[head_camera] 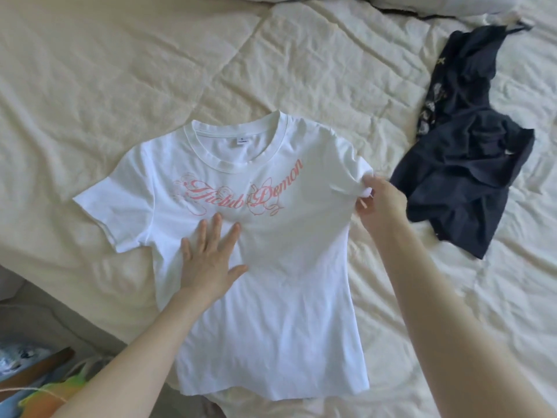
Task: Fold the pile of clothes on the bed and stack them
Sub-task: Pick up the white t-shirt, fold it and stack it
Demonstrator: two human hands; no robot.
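Forearms: two bare forearms come in from the bottom edge, nearest the viewer, and reach over the white T-shirt [271,267] from either side.
Left hand: the left hand [208,260] lies flat on the T-shirt's chest just below the pink lettering [238,191], fingers straight and spread. It holds nothing; it seems to pin the cloth so it does not slide.
Right hand: the right hand [381,203] pinches the T-shirt's right-side sleeve [360,170], fingers curled round a bunch of the fabric. The sleeve looks pulled in and crumpled there, likely being tugged flat or started inward for a fold.
Hands apart: they are well apart, one on the chest, one at the T-shirt's edge.
T-shirt: it lies front up on the cream bedspread [105,86], collar away from the viewer, hem toward the viewer near the bed's edge. The other sleeve [111,212] lies spread flat. The body is mostly smooth with faint creases. A small label shows inside the collar. No fold is made yet.
Dark garment: a navy piece [470,164] lies crumpled to the right of the T-shirt, near but not touching it, unfolded, with a thin strap at its far end.
Stack: no folded stack shows near the T-shirt, so the task looks early.
Floor: coloured clutter [36,384] sits beyond the bed's edge, left of the T-shirt's hem; too blurred to name.
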